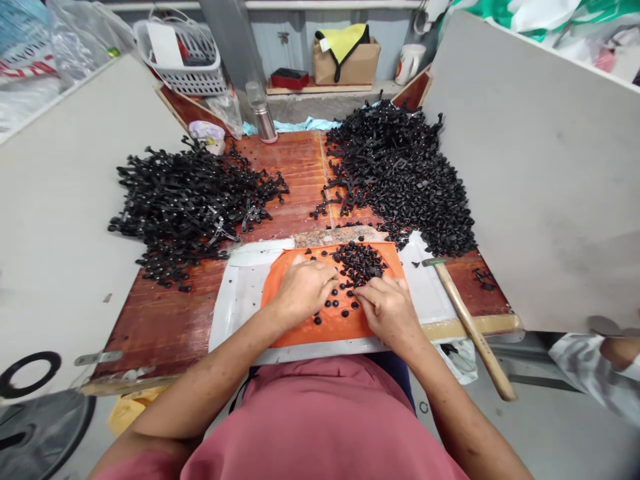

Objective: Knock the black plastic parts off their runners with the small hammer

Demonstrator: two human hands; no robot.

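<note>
At the near middle of our table (pixel 300 167) we have a cloth (pixel 313 337) bearing a small heap (pixel 357 261), loose pieces (pixel 345 313) nearer. Our left hand (pixel 309 287) and right hand (pixel 387 303) flank those pieces. Farther off, one pile (pixel 190 200) lies left, another pile (pixel 400 180) right; a flask (pixel 263 117) stands far between them. Right of the cloth, a hammer (pixel 473 330) overhangs the near edge.

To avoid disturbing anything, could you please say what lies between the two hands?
The head view shows small black pieces on orange sheet between the left hand and right hand.
</note>
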